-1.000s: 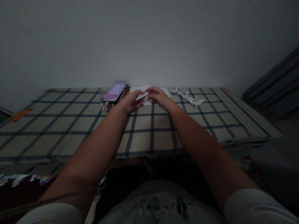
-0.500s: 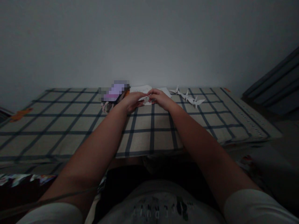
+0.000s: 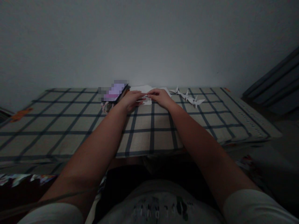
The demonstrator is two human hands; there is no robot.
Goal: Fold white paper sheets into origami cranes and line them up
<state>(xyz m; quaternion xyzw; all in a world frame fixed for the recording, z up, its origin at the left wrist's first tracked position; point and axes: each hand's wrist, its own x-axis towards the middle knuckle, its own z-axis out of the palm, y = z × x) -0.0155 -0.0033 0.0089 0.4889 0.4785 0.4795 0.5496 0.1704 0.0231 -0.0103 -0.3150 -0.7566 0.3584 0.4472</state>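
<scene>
Near the far side of the table, my left hand (image 3: pixel 132 100) and my right hand (image 3: pixel 160 95) meet around a small piece of folded white paper (image 3: pixel 146 96). The fingers of both hands are closed on it, left on one end and right on the other. Much of the paper is hidden by the fingers. Under and behind my hands lie white paper sheets (image 3: pixel 142 88). Just right of my right hand stand several white folded paper cranes (image 3: pixel 187 96) in a slanting row.
Left of my hands, a phone with a lilac screen (image 3: pixel 115 91) leans on some items, with a pinkish loop (image 3: pixel 106 107) below. A checked cloth (image 3: pixel 140 137) covers the table. Behind it rises a plain wall (image 3: pixel 149 43).
The folded paper now sits flatter and shows less between my fingers. My right fingers have lowered slightly and drawn closer to the left ones. The cranes and phone stay put.
</scene>
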